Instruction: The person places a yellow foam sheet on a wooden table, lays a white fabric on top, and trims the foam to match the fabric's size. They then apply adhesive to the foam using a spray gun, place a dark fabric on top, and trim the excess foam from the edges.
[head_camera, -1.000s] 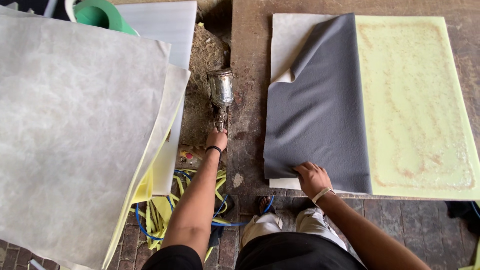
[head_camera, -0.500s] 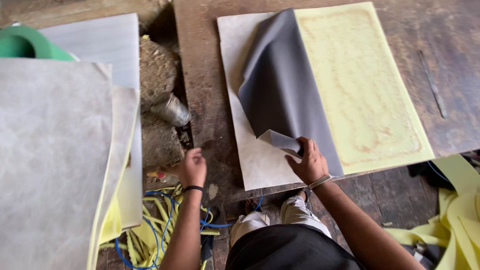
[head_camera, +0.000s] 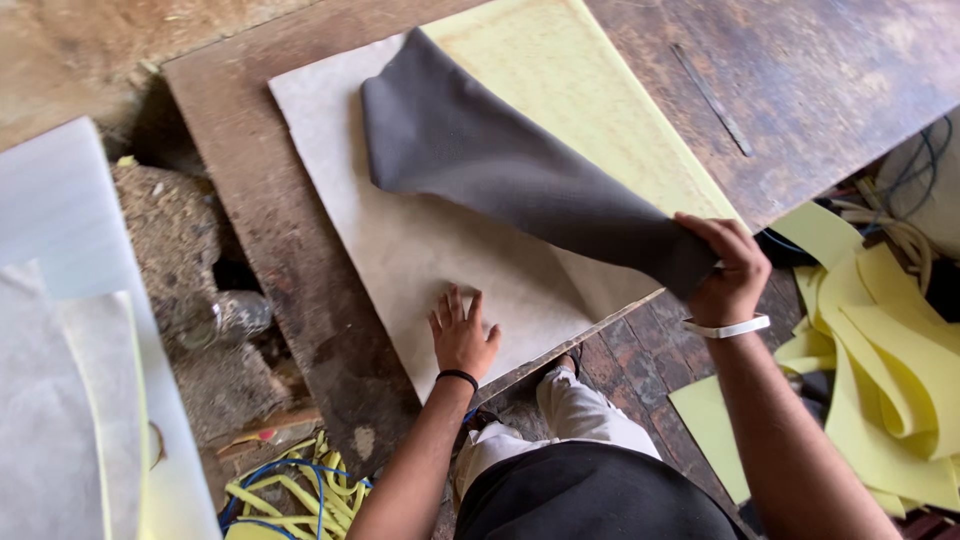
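My right hand (head_camera: 728, 272) has a tight grip on the corner of the gray sheet (head_camera: 510, 175), lifting it off the pale sheet (head_camera: 440, 260). My left hand (head_camera: 463, 337) lies flat and open on that pale sheet, on the desk (head_camera: 820, 80).

Workshop: worn workbench (head_camera: 820, 90), foam offcuts (head_camera: 880, 370), dirt floor (head_camera: 60, 60).

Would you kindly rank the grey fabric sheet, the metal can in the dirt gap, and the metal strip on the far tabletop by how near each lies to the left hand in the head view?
From the left hand:
1. Grey fabric sheet, just beyond the fingers, over the board.
2. Metal can, to its left, down in the dirt gap.
3. Metal strip, far off to the upper right on the bare tabletop.
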